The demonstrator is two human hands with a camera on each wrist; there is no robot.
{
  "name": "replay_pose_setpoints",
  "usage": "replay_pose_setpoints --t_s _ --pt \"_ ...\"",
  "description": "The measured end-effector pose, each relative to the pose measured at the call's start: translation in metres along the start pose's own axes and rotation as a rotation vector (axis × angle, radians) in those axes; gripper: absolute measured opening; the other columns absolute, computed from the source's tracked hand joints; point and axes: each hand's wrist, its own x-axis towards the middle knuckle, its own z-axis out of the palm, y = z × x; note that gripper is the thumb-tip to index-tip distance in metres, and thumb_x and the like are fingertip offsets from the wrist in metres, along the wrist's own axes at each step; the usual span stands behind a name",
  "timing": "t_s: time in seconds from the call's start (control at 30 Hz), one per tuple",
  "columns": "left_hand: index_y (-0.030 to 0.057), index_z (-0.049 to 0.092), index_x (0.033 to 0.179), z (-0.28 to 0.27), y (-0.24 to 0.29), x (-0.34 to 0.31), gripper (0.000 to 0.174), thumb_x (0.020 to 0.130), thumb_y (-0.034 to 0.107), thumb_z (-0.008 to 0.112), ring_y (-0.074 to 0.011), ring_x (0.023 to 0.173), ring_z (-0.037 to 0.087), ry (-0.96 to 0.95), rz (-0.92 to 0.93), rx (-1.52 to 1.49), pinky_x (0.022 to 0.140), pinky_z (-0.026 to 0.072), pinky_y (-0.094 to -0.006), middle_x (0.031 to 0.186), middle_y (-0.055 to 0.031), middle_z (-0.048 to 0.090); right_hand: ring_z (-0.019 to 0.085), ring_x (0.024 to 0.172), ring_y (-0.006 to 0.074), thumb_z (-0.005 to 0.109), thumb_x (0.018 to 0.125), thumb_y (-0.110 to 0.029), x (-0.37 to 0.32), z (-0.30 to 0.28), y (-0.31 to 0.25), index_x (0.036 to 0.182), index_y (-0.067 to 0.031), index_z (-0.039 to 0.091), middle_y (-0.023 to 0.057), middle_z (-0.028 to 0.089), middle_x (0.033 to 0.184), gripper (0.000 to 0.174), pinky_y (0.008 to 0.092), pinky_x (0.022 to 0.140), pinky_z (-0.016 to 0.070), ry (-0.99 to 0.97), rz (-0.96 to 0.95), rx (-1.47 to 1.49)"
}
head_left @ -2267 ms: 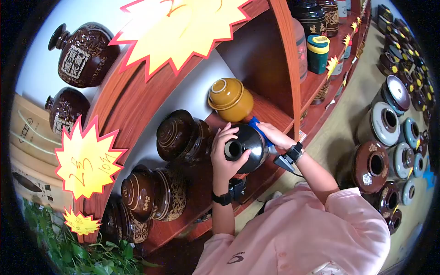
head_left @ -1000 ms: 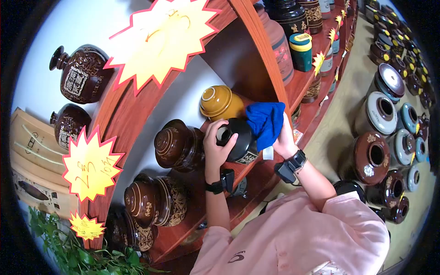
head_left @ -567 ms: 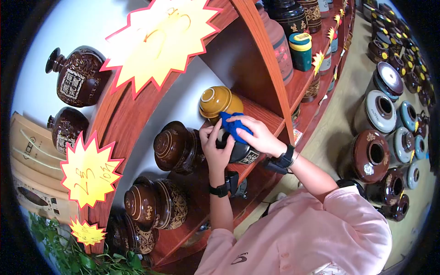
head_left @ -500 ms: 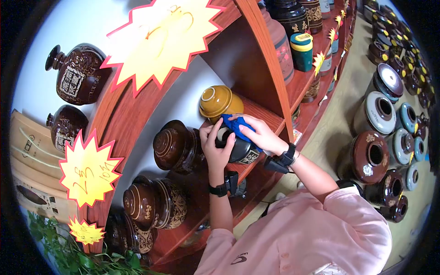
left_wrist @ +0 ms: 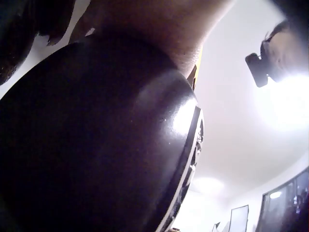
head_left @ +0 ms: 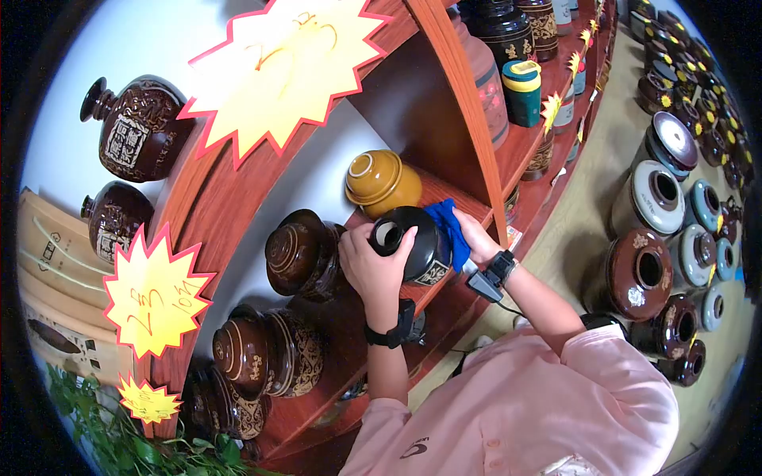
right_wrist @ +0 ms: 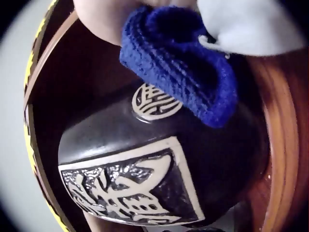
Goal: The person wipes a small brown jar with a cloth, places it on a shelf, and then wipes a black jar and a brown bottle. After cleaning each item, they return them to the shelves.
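Note:
A black jar (head_left: 425, 238) with a round mouth and a pale raised character panel sits tilted at the shelf's edge. My left hand (head_left: 375, 266) grips it near the neck, thumb on the near side of the mouth and fingers on the far side. On the jar's right side, my right hand (head_left: 478, 240) holds a blue cloth (head_left: 449, 228) against the wall. Close up in the right wrist view, the folded cloth (right_wrist: 178, 63) covers part of a round emblem (right_wrist: 155, 101) above the panel. The jar's dark body (left_wrist: 96, 135) fills most of the left wrist view.
A mustard-yellow lidded pot (head_left: 385, 182) stands just behind the jar. Brown lidded pots (head_left: 302, 252) line the shelf at left. A curved wooden upright (head_left: 460, 103) rises at right, and starburst price signs (head_left: 159, 293) hang in front. Several jars (head_left: 639, 270) stand on the floor.
My right hand has moved the cloth from the jar's top, beside the mouth, out to its right side. The mouth now shows more fully, and my left hand has shifted slightly on the neck.

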Motion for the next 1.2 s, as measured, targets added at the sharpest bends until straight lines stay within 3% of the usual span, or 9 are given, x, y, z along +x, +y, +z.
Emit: replay_pose_setpoints --t_s 0.2,0.4,0.63,0.7,0.87,0.97,1.03,1.1,1.2 --pt "0.0019 0.066 0.101 -0.002 -0.002 -0.003 0.047 0.067 0.027 0.084 -0.0313 0.085 0.060 -0.016 0.031 -0.092 0.078 0.0468 -0.0404 0.090 -0.0132 0.062 0.058 0.108 0.0191 0.035 0.102 -0.029 0.003 0.001 -0.004 0.123 0.0009 0.055 0.0095 0.061 0.120 0.042 0.0334 0.100 0.0431 0.016 0.024 0.007" --pt "0.0011 0.057 0.121 -0.007 -0.014 -0.006 0.051 0.078 0.021 0.075 -0.0347 0.105 0.056 -0.201 -0.102 -0.374 0.092 0.0437 -0.0424 0.113 -0.0185 0.059 0.060 0.107 0.0211 0.035 0.102 -0.032 -0.003 0.011 -0.013 0.121 0.0010 0.055 0.0113 0.061 0.120 0.043 0.0350 0.098 0.0447 0.047 0.049 -0.056" --pt "0.0012 0.046 0.133 -0.015 -0.033 0.000 0.052 0.086 0.016 0.065 -0.0340 0.118 0.051 -0.422 -0.001 -0.600 0.101 0.0389 -0.0406 0.129 -0.0206 0.051 0.059 0.109 0.0217 0.036 0.102 -0.032 -0.004 0.012 -0.010 0.125 0.0005 0.052 0.0118 0.060 0.122 0.043 0.0359 0.099 0.0441 0.054 0.075 0.052" --pt "0.0008 0.045 0.133 -0.008 -0.037 -0.004 0.051 0.088 0.017 0.063 -0.0336 0.118 0.050 -0.422 -0.074 -0.730 0.101 0.0384 -0.0404 0.130 -0.0209 0.050 0.058 0.111 0.0215 0.035 0.102 -0.032 -0.001 0.007 -0.003 0.126 0.0005 0.052 0.0117 0.059 0.123 0.043 0.0352 0.100 0.0429 0.036 -0.016 0.019" --pt "-0.0005 0.048 0.130 0.011 -0.008 -0.016 0.042 0.094 0.021 0.054 -0.0321 0.116 0.053 -0.194 -0.208 -0.503 0.099 0.0398 -0.0397 0.126 -0.0198 0.054 0.054 0.114 0.0168 0.034 0.103 -0.028 -0.018 0.024 0.017 0.128 -0.0001 0.050 0.0092 0.058 0.125 0.041 0.0311 0.102 0.0393 0.083 -0.297 -0.099" --pt "-0.0005 0.049 0.129 0.012 -0.009 -0.017 0.038 0.098 0.020 0.044 -0.0295 0.116 0.053 -0.156 -0.219 -0.485 0.100 0.0391 -0.0373 0.127 -0.0188 0.055 0.048 0.122 0.0164 0.040 0.100 -0.015 -0.051 0.060 0.017 0.136 0.0012 0.043 0.0111 0.053 0.131 0.040 0.0316 0.106 0.0347 0.165 -0.551 -0.544" --pt "-0.0006 0.050 0.127 0.012 -0.011 -0.019 0.037 0.099 0.021 0.039 -0.0300 0.115 0.054 -0.151 -0.208 -0.495 0.099 0.0394 -0.0376 0.126 -0.0189 0.055 0.043 0.129 0.0295 0.049 0.092 -0.010 -0.064 0.072 0.010 0.135 -0.0001 0.043 0.0180 0.047 0.137 0.045 0.0387 0.109 0.0319 0.155 -0.746 -0.883" --pt "-0.0008 0.052 0.125 0.010 -0.010 -0.017 0.037 0.100 0.021 0.035 -0.0306 0.114 0.055 -0.154 -0.190 -0.500 0.098 0.0401 -0.0380 0.124 -0.0192 0.056 0.037 0.132 0.0371 0.056 0.086 -0.011 -0.064 0.078 -0.009 0.134 0.0002 0.045 0.0195 0.044 0.138 0.051 0.0448 0.109 0.0304 -0.094 -0.950 -1.284" --pt "-0.0006 0.053 0.122 0.012 -0.012 -0.016 0.037 0.100 0.022 0.036 -0.0324 0.111 0.056 -0.144 -0.184 -0.509 0.095 0.0416 -0.0392 0.121 -0.0197 0.058 0.038 0.130 0.0395 0.060 0.081 -0.015 -0.057 0.092 -0.022 0.130 0.0002 0.048 0.0197 0.046 0.134 0.052 0.0478 0.108 0.0303 -0.127 -0.889 -1.361"
